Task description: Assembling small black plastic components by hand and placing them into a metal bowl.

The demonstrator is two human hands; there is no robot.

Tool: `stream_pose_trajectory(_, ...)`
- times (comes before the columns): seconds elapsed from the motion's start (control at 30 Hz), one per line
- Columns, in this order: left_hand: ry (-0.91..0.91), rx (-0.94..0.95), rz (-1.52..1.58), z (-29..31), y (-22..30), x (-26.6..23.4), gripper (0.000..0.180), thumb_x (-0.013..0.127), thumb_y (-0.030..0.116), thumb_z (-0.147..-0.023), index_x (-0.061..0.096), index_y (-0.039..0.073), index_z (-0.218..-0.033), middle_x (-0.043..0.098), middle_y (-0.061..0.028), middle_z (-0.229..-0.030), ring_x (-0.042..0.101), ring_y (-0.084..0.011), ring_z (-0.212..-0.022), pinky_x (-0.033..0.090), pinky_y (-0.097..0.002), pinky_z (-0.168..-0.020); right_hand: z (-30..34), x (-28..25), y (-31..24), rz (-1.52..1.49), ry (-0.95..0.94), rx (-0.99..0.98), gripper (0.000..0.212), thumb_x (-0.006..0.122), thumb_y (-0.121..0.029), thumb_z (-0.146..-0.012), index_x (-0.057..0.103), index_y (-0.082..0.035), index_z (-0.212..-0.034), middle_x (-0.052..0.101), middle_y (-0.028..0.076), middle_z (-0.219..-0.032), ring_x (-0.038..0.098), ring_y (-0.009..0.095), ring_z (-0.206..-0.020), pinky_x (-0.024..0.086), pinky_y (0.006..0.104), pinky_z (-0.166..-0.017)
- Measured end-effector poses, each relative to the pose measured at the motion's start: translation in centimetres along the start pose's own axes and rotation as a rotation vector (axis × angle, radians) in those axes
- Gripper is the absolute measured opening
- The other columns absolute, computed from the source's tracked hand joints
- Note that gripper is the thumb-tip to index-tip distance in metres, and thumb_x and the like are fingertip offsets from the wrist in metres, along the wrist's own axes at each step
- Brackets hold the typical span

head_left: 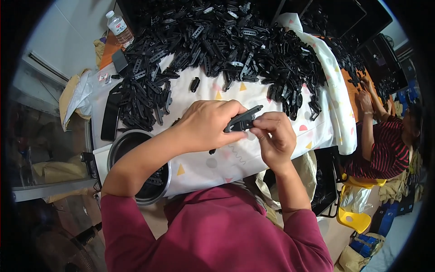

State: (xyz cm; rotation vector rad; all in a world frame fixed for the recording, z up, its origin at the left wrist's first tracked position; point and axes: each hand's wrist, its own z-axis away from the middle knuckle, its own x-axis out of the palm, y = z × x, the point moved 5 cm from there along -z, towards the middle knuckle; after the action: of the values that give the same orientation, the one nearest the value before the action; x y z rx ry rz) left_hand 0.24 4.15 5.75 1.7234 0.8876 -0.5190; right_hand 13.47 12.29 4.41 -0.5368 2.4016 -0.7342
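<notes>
Over the middle of a patterned white tablecloth [253, 158], my left hand [206, 124] grips a long black plastic clip-like part [243, 120] between thumb and fingers. My right hand [277, 136] pinches the right end of that same part. Whether a second small piece sits in the right fingertips I cannot tell. Beyond both hands spreads a big heap of similar black plastic parts [217, 43]. One loose black piece [195, 84] lies apart on the cloth, and another dark bit shows just under my left hand.
Below my left forearm stands a round metal-rimmed pot [167, 183] with black parts inside. A dark flat slab [110, 119] and a water bottle [119, 29] are on the left. A pale sack [311, 170] hangs at the front edge. Another person [385, 145] works at the right, near yellow stools [353, 221].
</notes>
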Motion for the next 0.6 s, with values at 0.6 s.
stream_pose_trajectory(0.6, -0.153, -0.268, -0.245, 12.3, -0.6, -5.2, 0.034, 0.07, 0.02, -0.07, 0.061, 0.004, -0.1, 0.062, -0.0122, -0.078, 0.06, -0.0282, -0.069, 0.046, -0.0349, -0.061, -0.7, 5.4, 9.6, -0.023, -0.308, 0.533, 0.035, 0.066, -0.002, -0.073, 0.059, -0.002, -0.106, 0.061, 0.011, -0.1, 0.059, 0.022, -0.093, 0.049, 0.0292, -0.07)
